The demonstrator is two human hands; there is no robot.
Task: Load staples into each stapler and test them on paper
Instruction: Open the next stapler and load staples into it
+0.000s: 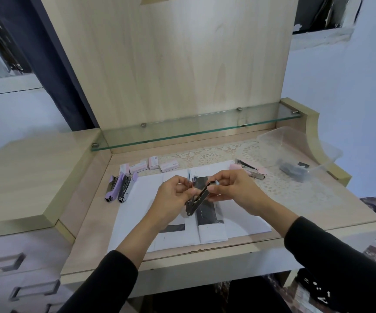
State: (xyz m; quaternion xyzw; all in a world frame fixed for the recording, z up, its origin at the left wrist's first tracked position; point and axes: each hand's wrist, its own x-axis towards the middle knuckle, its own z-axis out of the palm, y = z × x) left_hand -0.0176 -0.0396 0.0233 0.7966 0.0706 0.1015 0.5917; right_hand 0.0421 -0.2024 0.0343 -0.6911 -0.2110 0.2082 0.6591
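A small stapler [199,196] with a pale blue top is hinged wide open above the paper sheets [141,199]. My left hand [173,197] grips its upright arm. My right hand [234,190] pinches the tip of the metal magazine arm. Two purple staplers [119,188] lie open at the left of the sheets. A pink stapler [250,170] lies open at the back right. Several pink and white staple boxes [150,166] stand in a row behind the sheets.
A clear plastic tub [295,145] with a dark object inside sits at the far right on a lace mat [279,184]. A glass shelf [193,129] spans the back. Drawers [13,267] are at the lower left.
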